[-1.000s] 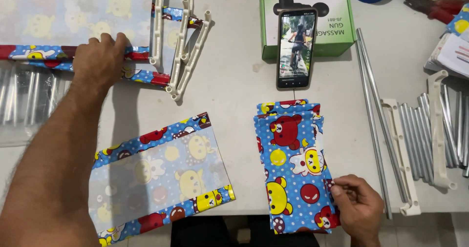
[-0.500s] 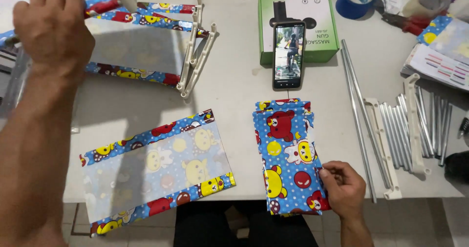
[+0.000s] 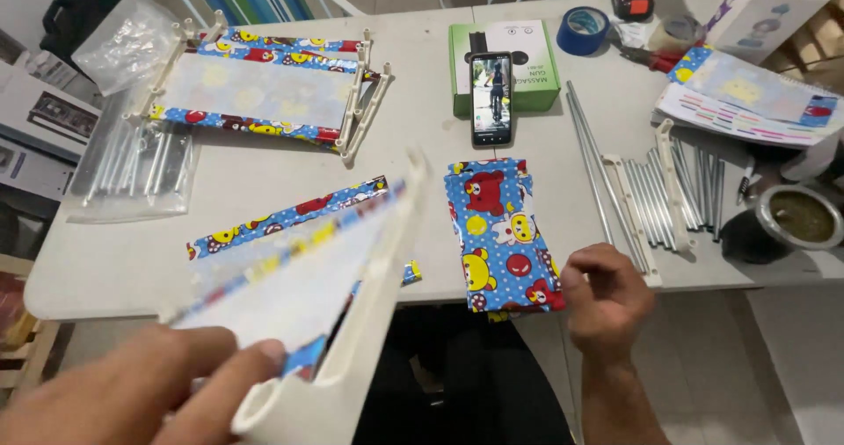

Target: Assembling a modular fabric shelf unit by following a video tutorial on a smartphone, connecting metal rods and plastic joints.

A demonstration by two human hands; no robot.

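Cream plastic frame rail (image 3: 369, 322) in the left hand (image 3: 149, 392) is looking smooth, slightly glossy. Folded cartoon-print cloth (image 3: 501, 234) is showing a faint sheen; the table (image 3: 246, 190) is reading matt grey. Metal rods (image 3: 681, 190) are gleaming, smooth.

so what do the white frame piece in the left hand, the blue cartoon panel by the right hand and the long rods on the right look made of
White frame piece: looks like moulded plastic, matte cream, with rounded socket ends.
Blue cartoon panel: probably thin non-woven or plastic-coated fabric; it lies folded flat, with a slight sheen.
Long rods: apparently metal tubes, silver-grey and shiny, thin and straight.
Blur around the left hand leaves the frame's finish less sure.
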